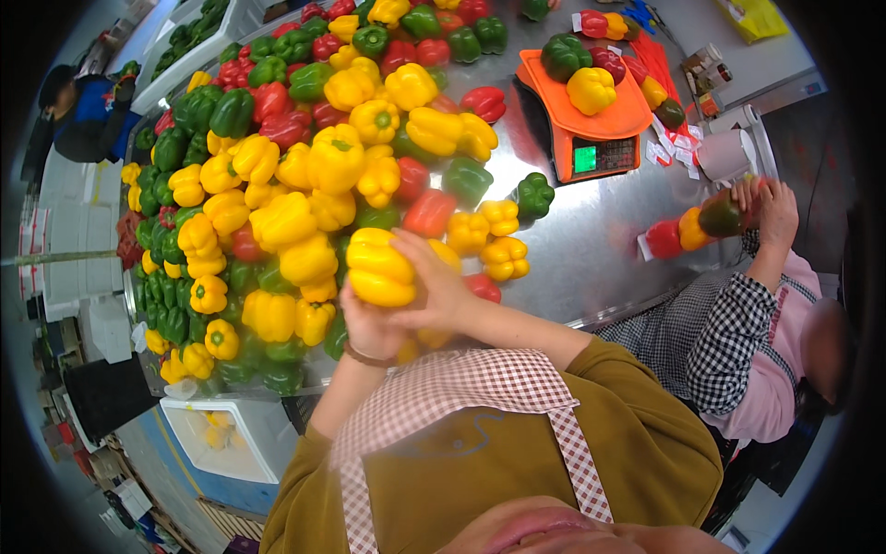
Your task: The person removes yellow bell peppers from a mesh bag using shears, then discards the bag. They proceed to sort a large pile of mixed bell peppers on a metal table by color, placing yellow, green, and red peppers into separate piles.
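Observation:
A yellow bell pepper (pixel 381 267) is held between both my hands, above the near edge of the pile. My left hand (pixel 370 325) grips it from below. My right hand (pixel 432 284) holds its right side, fingers partly hidden behind it. Around and beyond lie many yellow, green and red bell peppers on a steel table (pixel 554 277). A green bell pepper (pixel 533 196) lies at the pile's right edge. Farther right, an orange digital scale (pixel 588 124) carries a green, a dark red and a yellow bell pepper (pixel 591 91) on its tray.
At the right a co-worker's hands (pixel 768 208) hold a netted row of red, yellow and green peppers (pixel 692 228). Red mesh netting (pixel 654 59) and white tags lie beyond the scale. A white foam box (pixel 221 440) with yellow peppers stands below the table's near left edge. Another person (pixel 90 114) stands far left.

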{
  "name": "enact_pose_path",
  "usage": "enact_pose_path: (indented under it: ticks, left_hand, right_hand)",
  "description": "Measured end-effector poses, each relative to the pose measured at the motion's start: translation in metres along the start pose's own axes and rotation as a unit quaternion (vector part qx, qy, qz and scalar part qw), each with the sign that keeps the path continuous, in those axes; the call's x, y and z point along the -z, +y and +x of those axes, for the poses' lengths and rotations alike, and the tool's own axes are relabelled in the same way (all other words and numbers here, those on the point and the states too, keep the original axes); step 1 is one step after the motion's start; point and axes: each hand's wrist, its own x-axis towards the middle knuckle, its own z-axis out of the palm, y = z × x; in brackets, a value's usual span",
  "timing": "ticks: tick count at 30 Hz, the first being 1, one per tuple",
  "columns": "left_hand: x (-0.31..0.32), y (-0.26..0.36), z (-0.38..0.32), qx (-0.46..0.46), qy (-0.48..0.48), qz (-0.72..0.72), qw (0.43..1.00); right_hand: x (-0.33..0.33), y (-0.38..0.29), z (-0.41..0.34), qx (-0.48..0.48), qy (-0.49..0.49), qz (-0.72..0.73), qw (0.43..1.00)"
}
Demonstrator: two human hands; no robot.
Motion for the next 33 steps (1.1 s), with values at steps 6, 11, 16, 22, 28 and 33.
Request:
enact_pose_path:
  ticks: [6,11,16,22,28,33]
  left_hand:
    - [-0.004,-0.011,-0.002,0.100,-0.073,0.183,0.975]
    - [0.012,-0.029,-0.005,0.126,-0.038,0.344,0.930]
    - [0.033,-0.031,-0.010,0.091,-0.049,0.362,0.926]
    - [0.041,-0.034,-0.006,0.056,-0.032,0.419,0.906]
    - [0.035,-0.030,-0.005,0.029,-0.039,0.480,0.876]
    - [0.039,-0.014,-0.011,0.032,-0.008,0.486,0.873]
  right_hand:
    - [0.032,0.001,-0.010,-0.181,0.007,0.182,0.966]
    - [0.063,0.021,-0.021,-0.183,0.074,0.107,0.974]
    - [0.121,0.058,-0.023,-0.195,0.191,0.040,0.961]
    - [0.168,0.101,-0.006,-0.169,0.204,-0.306,0.914]
    - [0.182,0.121,0.012,-0.142,0.210,-0.320,0.913]
    - [0.257,0.127,0.014,-0.108,0.389,-0.269,0.875]
